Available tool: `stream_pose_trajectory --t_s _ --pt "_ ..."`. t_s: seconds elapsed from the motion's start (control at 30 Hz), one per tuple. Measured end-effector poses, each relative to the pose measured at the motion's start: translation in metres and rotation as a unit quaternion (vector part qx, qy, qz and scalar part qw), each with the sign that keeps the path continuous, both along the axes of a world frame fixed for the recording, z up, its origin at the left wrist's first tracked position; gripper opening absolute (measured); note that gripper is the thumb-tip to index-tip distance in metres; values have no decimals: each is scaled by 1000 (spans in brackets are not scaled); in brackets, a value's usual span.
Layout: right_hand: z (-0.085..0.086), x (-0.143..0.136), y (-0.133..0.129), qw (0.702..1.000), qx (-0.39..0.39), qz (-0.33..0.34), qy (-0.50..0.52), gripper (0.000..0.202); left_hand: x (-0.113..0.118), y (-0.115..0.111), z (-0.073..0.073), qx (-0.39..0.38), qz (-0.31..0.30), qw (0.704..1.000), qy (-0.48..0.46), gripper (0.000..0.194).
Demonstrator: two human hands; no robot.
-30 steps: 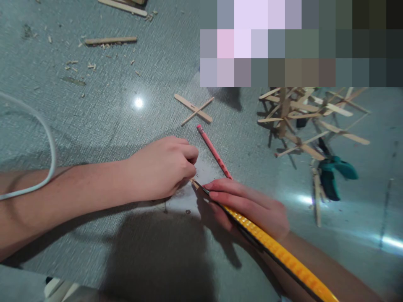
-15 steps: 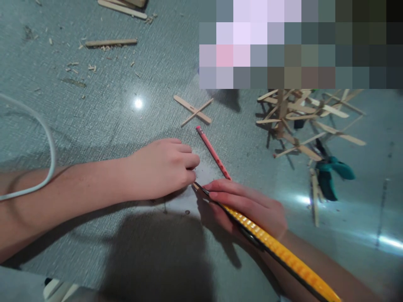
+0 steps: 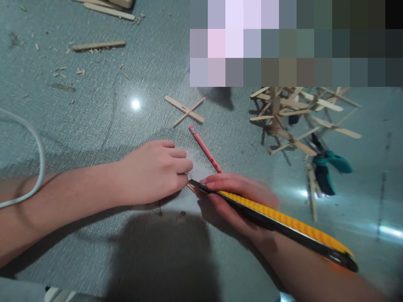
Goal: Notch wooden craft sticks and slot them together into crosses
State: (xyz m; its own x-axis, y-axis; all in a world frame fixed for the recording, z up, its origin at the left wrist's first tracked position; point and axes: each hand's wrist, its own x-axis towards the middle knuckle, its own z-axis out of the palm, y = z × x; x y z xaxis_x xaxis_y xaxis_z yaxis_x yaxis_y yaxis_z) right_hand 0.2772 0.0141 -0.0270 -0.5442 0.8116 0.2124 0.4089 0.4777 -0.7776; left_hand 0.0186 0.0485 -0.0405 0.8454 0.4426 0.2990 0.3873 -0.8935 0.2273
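Observation:
My right hand (image 3: 242, 201) grips a yellow and black box cutter (image 3: 277, 214), its blade pointing left. The blade tip is right beside the fingers of my left hand (image 3: 160, 172), over a thin wooden stick (image 3: 193, 190). Curled and knuckles up, my left hand presses that stick down on a pale sheet (image 3: 170, 205); most of the stick is hidden beneath the hand. A pink pencil (image 3: 206, 150) lies just beyond my right fingers. Farther off, two craft sticks form a cross (image 3: 185, 110).
At the right stands a lattice of craft sticks (image 3: 296, 111), near teal-handled pliers (image 3: 325, 172) and a loose stick (image 3: 311, 191). Wood shavings surround a stick (image 3: 99, 45) at upper left. A white cable (image 3: 40, 155) loops over my left forearm. The upper right is pixelated.
The box cutter has turned in my right hand, its rear end swinging right and its black side now showing more. The whole scene has shifted slightly left; my left hand keeps its pose.

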Motion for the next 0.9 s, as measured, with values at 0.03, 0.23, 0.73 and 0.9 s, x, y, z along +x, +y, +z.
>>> stream_pose_trajectory --t_s 0.03,0.23,0.73,0.9 --pt "0 0 0 1000 0 1 1 24 0 0 1 0 0 1000 -2 29" --pt "-2 3 3 1000 12 22 0 25 0 0 3 -15 3 1000 12 28" --pt "-3 2 3 1000 12 17 15 19 -1 1 2 -14 1 1000 24 28" --pt "-4 3 3 1000 15 24 11 22 -1 1 2 -10 -4 1000 20 28"
